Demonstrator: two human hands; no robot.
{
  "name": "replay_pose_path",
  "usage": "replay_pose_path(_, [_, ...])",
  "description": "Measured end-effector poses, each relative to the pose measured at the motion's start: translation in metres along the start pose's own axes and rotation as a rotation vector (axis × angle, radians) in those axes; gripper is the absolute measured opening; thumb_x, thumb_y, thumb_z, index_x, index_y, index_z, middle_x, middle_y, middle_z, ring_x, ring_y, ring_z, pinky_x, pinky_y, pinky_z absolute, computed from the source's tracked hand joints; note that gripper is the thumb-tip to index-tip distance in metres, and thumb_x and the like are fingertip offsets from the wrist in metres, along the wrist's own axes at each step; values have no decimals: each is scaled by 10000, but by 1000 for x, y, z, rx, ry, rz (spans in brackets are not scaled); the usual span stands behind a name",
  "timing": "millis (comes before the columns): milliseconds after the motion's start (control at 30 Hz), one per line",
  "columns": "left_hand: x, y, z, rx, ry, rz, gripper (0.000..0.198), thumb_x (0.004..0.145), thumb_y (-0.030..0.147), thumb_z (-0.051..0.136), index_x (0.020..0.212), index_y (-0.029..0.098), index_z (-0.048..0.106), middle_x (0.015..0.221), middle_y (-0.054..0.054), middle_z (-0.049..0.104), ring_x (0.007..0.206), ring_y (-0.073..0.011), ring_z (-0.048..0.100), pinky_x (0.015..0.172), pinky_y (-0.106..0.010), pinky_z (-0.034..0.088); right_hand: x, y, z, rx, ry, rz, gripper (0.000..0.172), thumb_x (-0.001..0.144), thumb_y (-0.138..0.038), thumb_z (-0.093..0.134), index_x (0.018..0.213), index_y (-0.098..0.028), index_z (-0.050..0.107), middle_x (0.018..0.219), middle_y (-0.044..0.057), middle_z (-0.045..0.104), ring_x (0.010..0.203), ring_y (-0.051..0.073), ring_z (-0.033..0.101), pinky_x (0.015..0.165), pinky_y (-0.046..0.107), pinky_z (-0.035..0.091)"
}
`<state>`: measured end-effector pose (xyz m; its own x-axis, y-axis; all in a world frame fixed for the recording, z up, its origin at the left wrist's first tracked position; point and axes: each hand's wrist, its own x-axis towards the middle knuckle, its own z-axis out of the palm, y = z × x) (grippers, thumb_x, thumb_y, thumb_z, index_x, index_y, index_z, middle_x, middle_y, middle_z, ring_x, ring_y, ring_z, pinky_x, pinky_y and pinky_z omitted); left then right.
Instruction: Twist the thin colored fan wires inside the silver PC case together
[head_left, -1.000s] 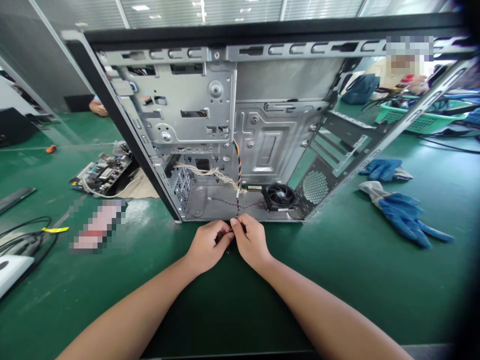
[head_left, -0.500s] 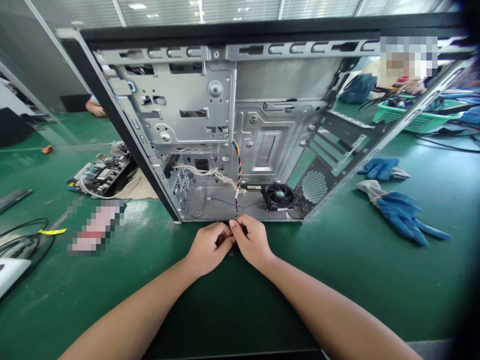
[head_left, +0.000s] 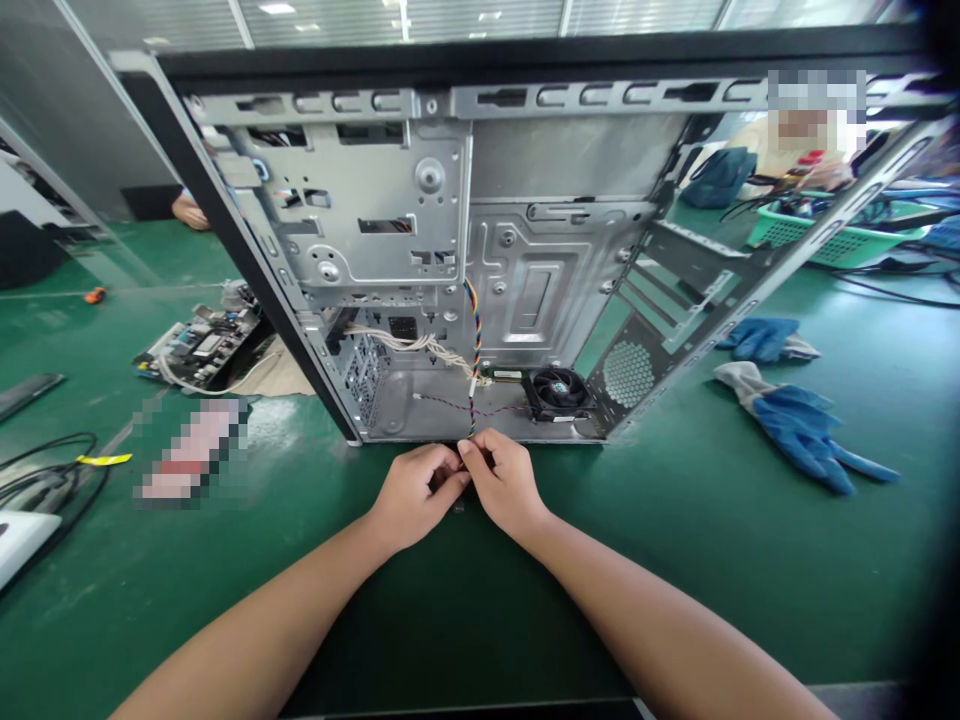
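Observation:
In front of me stands an open metal computer case (head_left: 352, 250) with a black frame. A twisted multicoloured cable (head_left: 477, 330) hangs down from its drive cage, passes a white tie and runs over the lower edge into my fingers. My left hand (head_left: 424, 495) and my right hand (head_left: 506, 485) meet just in front of that edge, both pinched on the cable's end. A small dark piece shows under the fingertips; its kind is hidden. On the case floor lie a black cooling fan (head_left: 559, 390) with a thin twisted lead, a green memory module (head_left: 506, 376) and white cables (head_left: 420, 345).
Left of the case lie a circuit board (head_left: 206, 345), a pixelated flat object (head_left: 191, 450) and black cables (head_left: 52, 480). To the right are blue work gloves (head_left: 806, 430) and a green basket (head_left: 832, 235) of cables. People sit beyond the case.
Both hands stay pinched at the same spot on the cable, with barely any finger movement. The view has shifted very slightly.

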<state>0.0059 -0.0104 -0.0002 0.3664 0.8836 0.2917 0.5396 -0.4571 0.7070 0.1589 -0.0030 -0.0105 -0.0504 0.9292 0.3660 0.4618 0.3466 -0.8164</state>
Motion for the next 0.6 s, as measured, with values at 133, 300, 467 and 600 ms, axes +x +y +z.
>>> replay_pose_path(133, [0,-1,1,-22,-1,-15,98,825,227,601,746,179,568,662,14,597,577,-105,535,568,-223,415,0,1,-1,7,-14,-15,290,905,-264,490,621,-206,464,584,-23,499,554,121,459,549,249,343])
replay_pose_path(300, [1,-2,1,-33,-3,-38,86,805,221,629,758,175,574,684,13,598,590,-102,534,571,-218,415,0,1,-2,6,-27,-37,282,909,-247,480,631,-206,459,594,-21,496,563,123,451,557,252,340])
replay_pose_path(467, [1,0,0,-28,1,-25,165,807,224,629,682,169,535,638,25,557,566,-91,499,551,-208,383,1,0,-3,-1,-38,-45,287,904,-262,492,626,-202,453,582,-27,472,552,117,435,549,250,329])
replay_pose_path(600, [2,0,0,-14,4,-21,192,805,216,627,657,168,514,616,34,531,561,-89,481,551,-208,365,1,-1,-3,-5,-45,-35,280,895,-263,501,626,-197,461,577,-29,470,545,112,435,540,246,326])
